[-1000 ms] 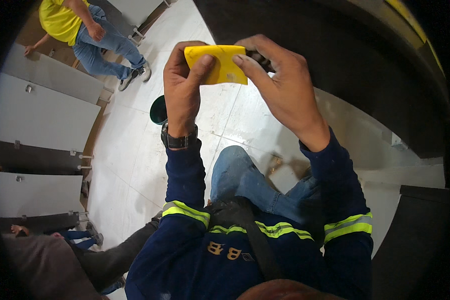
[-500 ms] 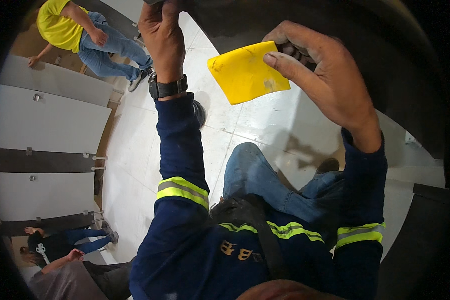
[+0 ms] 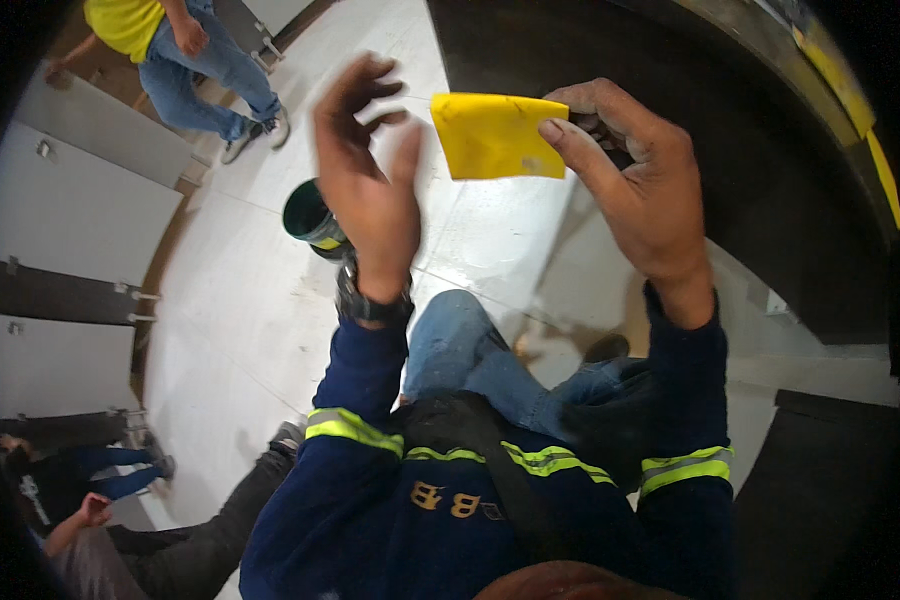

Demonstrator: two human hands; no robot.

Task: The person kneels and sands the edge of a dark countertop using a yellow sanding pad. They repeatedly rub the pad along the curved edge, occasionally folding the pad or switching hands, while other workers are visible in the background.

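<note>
My right hand point(image 3: 635, 165) pinches the right end of a small yellow sheet point(image 3: 500, 140) between thumb and fingers. The sheet is roughly rectangular, slightly curved, with dark smudges on its upper edge and a grey patch low down. To its left, my left hand point(image 3: 370, 190) is raised, somewhat blurred by motion, its thumb and curled fingers apart and nothing in them. A dark watch sits on that wrist. Just beyond the wrist, a dark green bucket point(image 3: 310, 215) with a yellow mark stands on the floor, partly covered by my hand.
A large dark panel point(image 3: 610, 50) spans the upper right, with yellow strips point(image 3: 840, 85) along its far edge. Pale tiled floor point(image 3: 230, 310) lies below. White panels point(image 3: 80, 200) line the left. One person in a yellow shirt point(image 3: 125, 25) stands at upper left; others are at lower left.
My left hand has come down and back from the dark thing at the top edge, its fingers now apart. The yellow sheet has levelled out in my right hand. The bucket has come into view.
</note>
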